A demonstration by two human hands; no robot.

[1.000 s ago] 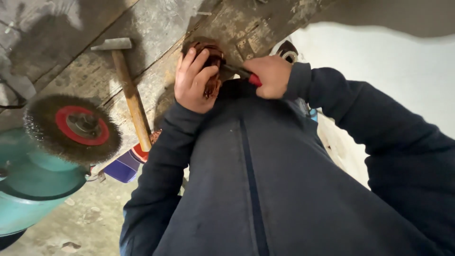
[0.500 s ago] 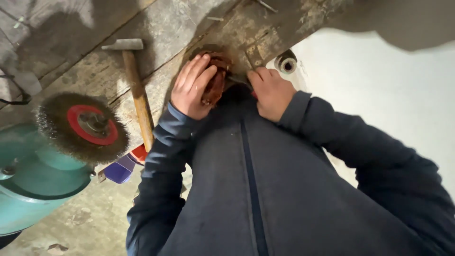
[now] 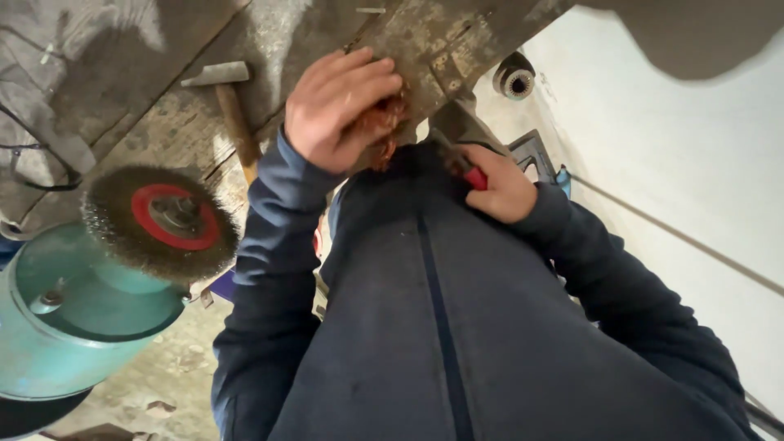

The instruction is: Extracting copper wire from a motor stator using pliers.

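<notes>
Copper: reddish-brown tangle of copper wire (image 3: 382, 124) at the near edge of the workbench (image 3: 147, 122), right against my jacket (image 3: 425, 327).
Left hand: my left hand (image 3: 339, 106) sits on top of the copper wire, fingers (image 3: 359, 77) curled and pressed close together, gripping the bundle from above.
Right hand: my right hand (image 3: 498, 184) is closed in a fist round the red handle of a hand tool (image 3: 467, 170); fingers wrapped tight, thumb side toward the wire.
Tool tip: dark metal end points up-left toward the wire; can't tell if it touches, my jacket hides it.
Hands: close together, wire between them.
Hammer: wooden-handled hammer (image 3: 229, 102) lies on the bench left of my left hand, head away from me, apart from the wire.
Wire wheel: round wire brush wheel (image 3: 159, 220) with red centre, left of my left sleeve, mounted on a teal grinder housing (image 3: 73, 318).
Bench: worn grey wood, scuffed.
Far right: small round spool-like part (image 3: 514, 77) beyond the bench edge, over the pale floor (image 3: 686, 163).
Cable: thin black cable (image 3: 41, 175) at the left bench edge.
</notes>
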